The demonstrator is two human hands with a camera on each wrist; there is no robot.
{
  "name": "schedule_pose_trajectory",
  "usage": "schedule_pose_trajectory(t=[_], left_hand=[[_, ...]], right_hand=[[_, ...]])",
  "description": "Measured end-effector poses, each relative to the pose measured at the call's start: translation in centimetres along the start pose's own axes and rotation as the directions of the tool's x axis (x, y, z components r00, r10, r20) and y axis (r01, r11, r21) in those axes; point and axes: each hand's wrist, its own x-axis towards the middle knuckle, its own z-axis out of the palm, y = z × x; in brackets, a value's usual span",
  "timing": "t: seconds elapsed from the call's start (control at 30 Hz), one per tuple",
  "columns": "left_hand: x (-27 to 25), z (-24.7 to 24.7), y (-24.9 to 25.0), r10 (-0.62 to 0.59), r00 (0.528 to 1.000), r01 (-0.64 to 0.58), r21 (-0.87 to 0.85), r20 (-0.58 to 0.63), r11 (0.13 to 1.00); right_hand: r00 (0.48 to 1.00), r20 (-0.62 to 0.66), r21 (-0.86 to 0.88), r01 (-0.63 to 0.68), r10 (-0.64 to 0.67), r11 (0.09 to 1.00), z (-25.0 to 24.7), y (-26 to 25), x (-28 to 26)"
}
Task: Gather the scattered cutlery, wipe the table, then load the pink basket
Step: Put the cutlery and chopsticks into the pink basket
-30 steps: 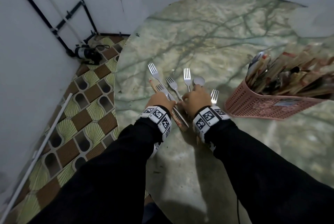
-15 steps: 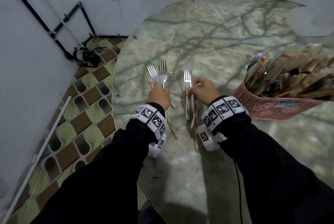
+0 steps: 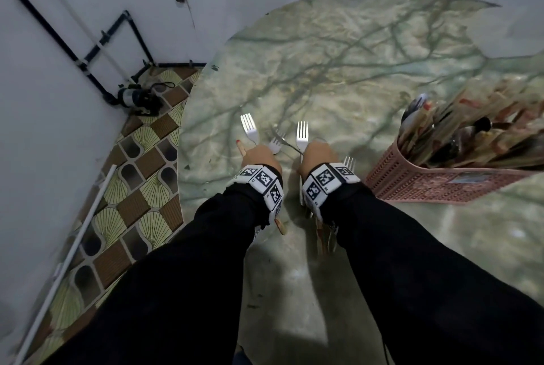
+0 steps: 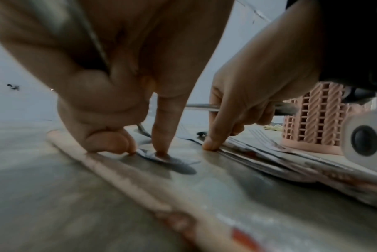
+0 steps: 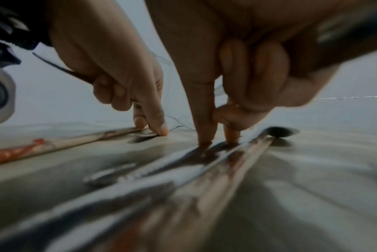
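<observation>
Head view — high, facing forward and down over both forearms onto the desk [image 3: 368,76]. Wrist views — almost at desk level, very close, each looking along its own fingers. All three share the hands and the cutlery beneath them.

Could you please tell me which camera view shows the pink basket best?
The head view: the pink basket shows along its whole near wall, crammed with utensils, right of the right hand. The left wrist view catches only one latticed corner. The right wrist view does not show it.
</observation>
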Motion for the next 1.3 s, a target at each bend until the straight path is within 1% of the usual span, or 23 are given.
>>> schedule_pose_trajectory(t=[0.07,0.13,0.2,0.27,0.37,0.47,0.57,0.63,0.67,0.7,0.77,0.8,0.83,0.87,0.9,0.93,0.97,1.0,1.07,1.13,1.2,1.27,1.3], left_hand=[[0.0,0.1,0.3,0.006,1.000,-0.006,0.022,-0.021,1.000],[-0.1,0.3,0.3,0.011,1.000,-0.010,0.020,-0.027,1.000],[-0.2,0.5,0.3,0.002,1.000,-0.002,0.009,-0.015,1.000],[-0.3,0.7,0.2,-0.009,1.000,0.009,0.021,0.023,1.000],[-0.8,0.7,0.0,-0.025,0.996,0.022,0.044,0.088,0.999],[-1.2,0.8,0.0,-0.049,0.990,0.045,0.030,0.130,0.999],[-1.7,0.5,0.2,-0.027,0.993,0.023,0.033,0.118,0.999],[-1.9,0.3,0.1,-0.003,0.994,0.000,0.026,0.109,1.000],[-2.0,0.2,0.1,-0.010,0.990,0.007,0.018,0.138,1.000],[-1.9,0.2,0.0,-0.003,0.988,0.003,-0.003,0.154,1.000],[-1.8,-0.2,-0.1,0.014,0.984,-0.002,-0.065,0.178,0.998],[-1.8,-0.5,0.0,0.016,0.980,0.005,-0.107,0.198,0.994],[-1.9,-0.9,-0.1,0.020,0.979,0.009,-0.142,0.201,0.990],[-1.9,-1.3,-0.2,0.016,0.983,0.013,-0.153,0.184,0.988],[-2.0,-1.8,-0.4,-0.008,0.988,0.036,-0.177,0.152,0.983],[-2.1,-2.1,-0.6,-0.023,0.992,0.048,-0.202,0.122,0.978],[-2.2,-2.4,-0.8,-0.057,0.994,0.079,-0.244,0.095,0.967],[-2.1,-2.4,-1.2,-0.090,0.994,0.106,-0.283,0.068,0.953],[-2.0,-2.0,-2.2,-0.128,0.992,0.127,-0.257,0.014,0.958],[-1.8,-1.3,-2.9,-0.172,0.985,0.170,-0.212,0.009,0.962],[-2.0,-0.3,-3.7,-0.165,0.986,0.163,-0.181,0.000,0.970],[-2.5,0.7,-4.1,-0.175,0.984,0.178,-0.143,0.034,0.974],[-2.7,0.9,-4.3,-0.169,0.985,0.171,-0.121,0.028,0.978]], right_hand=[[1.000,0.008,-0.001,0.006,-0.006,1.000,-0.4,-0.3,-0.3],[1.000,-0.001,0.046,-0.019,0.020,0.999,-0.4,-0.4,-0.7],[0.999,-0.007,0.119,-0.035,0.037,0.992,-0.2,-0.3,-1.2],[0.998,-0.010,0.167,-0.059,0.062,0.984,-0.2,0.0,-1.8],[0.997,0.057,0.232,-0.070,0.059,0.970,-0.3,0.8,-2.1],[0.991,0.123,0.287,-0.088,0.054,0.954,-0.7,0.8,-2.3],[0.982,0.175,0.400,-0.131,0.065,0.907,-1.2,0.5,-1.8],[0.979,0.204,0.443,-0.116,0.026,0.889,-1.7,0.3,-1.4],[0.977,0.213,0.456,-0.111,0.013,0.883,-1.8,0.4,-1.2],[0.973,0.231,0.499,-0.123,0.006,0.858,-2.1,0.5,-1.2],[0.967,0.253,0.665,-0.165,-0.012,0.728,-2.6,0.6,-1.5],[0.969,0.245,0.728,-0.169,-0.022,0.665,-3.0,0.6,-1.7],[0.972,0.233,0.760,-0.173,-0.014,0.626,-3.4,0.7,-2.1],[0.978,0.211,0.797,-0.171,-0.001,0.579,-3.7,0.9,-2.2],[0.983,0.184,0.815,-0.167,0.024,0.555,-4.0,1.2,-2.2],[0.986,0.156,0.818,-0.163,0.059,0.551,-4.2,1.7,-2.1],[0.985,0.135,0.796,-0.170,0.104,0.581,-4.2,2.2,-2.1],[0.983,0.112,0.754,-0.178,0.142,0.632,-4.1,2.6,-2.2],[0.976,0.103,0.592,-0.217,0.193,0.776,-3.6,3.3,-2.8],[0.970,0.120,0.404,-0.242,0.211,0.882,-2.8,3.8,-3.7],[0.970,0.124,0.260,-0.237,0.211,0.936,-2.0,4.0,-4.5],[0.969,0.116,0.169,-0.237,0.219,0.957,-1.3,3.8,-5.2],[0.971,0.106,0.136,-0.228,0.215,0.964,-0.8,3.6,-5.3]])
